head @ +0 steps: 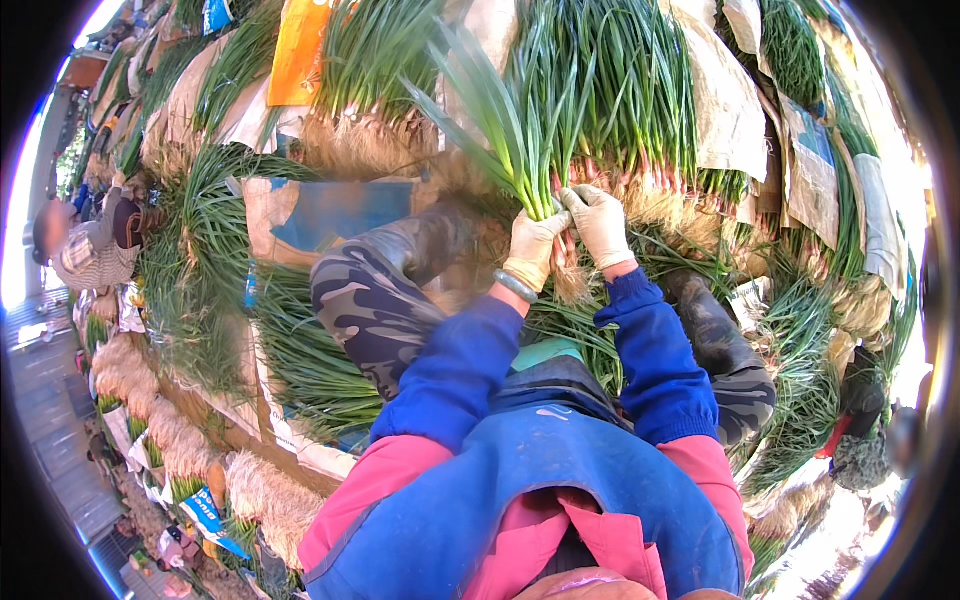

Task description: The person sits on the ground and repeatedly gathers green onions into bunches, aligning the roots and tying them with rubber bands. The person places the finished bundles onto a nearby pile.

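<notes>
My left hand (pixel 534 244), in a pale glove, is closed around the lower stems of a bunch of long green leafy plants (pixel 517 154), which look like garlic or leek plants. Their pinkish bases and stringy tan roots (pixel 571 281) hang below my fist. Close against it, my right hand (pixel 600 217), also gloved, has its fingers bent at the stems beside the left thumb; whether it pinches a stem is hard to tell. Just beyond my hands stands a dense row of the same plants (pixel 637 97), roots towards me. The tips of the held leaves are blurred.
Loose green plants (pixel 322 352) lie beside my left leg, more (pixel 799 360) beyond my right boot. Pale sacking (pixel 724 97) and an orange sack (pixel 300 52) lie among the rows. A blue-and-tan sheet (pixel 337 214) lies left of centre. Another person (pixel 97 247) is at the far left.
</notes>
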`<control>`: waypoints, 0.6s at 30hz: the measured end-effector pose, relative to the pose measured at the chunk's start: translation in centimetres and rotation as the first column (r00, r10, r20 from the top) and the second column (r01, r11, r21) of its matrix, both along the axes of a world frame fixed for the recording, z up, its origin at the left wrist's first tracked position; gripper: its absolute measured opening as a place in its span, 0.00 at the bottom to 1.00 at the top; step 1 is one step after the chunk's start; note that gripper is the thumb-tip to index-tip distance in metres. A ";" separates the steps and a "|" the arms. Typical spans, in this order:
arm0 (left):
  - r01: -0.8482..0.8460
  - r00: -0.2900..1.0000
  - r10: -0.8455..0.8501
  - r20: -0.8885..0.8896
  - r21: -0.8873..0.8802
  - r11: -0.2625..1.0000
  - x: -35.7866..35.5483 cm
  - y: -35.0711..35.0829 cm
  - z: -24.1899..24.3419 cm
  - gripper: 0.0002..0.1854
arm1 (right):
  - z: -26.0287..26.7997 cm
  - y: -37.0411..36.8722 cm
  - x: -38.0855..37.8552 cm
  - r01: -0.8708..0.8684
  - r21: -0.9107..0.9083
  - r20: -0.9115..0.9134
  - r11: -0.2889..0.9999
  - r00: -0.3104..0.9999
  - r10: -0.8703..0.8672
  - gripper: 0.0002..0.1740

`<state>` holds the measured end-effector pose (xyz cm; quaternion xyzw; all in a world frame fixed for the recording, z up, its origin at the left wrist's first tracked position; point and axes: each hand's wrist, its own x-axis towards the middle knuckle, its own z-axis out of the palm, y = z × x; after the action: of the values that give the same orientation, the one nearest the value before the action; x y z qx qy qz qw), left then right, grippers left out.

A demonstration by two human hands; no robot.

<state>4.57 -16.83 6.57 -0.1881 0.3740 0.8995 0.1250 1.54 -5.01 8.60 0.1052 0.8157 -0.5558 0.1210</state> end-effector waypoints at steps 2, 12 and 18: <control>-0.006 1.000 0.006 -0.005 -0.008 1.000 0.1 -0.3 -0.5 0.07 | -1.1 0.0 0.2 0.073 0.341 -0.261 0.937 0.965 0.019 0.18; -0.029 0.971 0.099 -0.216 0.306 0.952 -1.3 -5.0 1.4 0.13 | -8.2 7.1 2.9 -0.577 0.635 0.030 0.514 0.683 0.729 0.14; 0.073 0.991 -0.039 -0.131 0.267 0.961 -1.6 -4.9 -1.0 0.30 | -12.2 0.3 -4.7 -0.266 0.825 -0.023 0.499 0.866 0.500 0.30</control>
<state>3.02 -21.75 5.58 -0.1021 0.2598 0.9483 0.1513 -3.15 -4.72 -3.58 -0.1108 0.9863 -0.0971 0.0744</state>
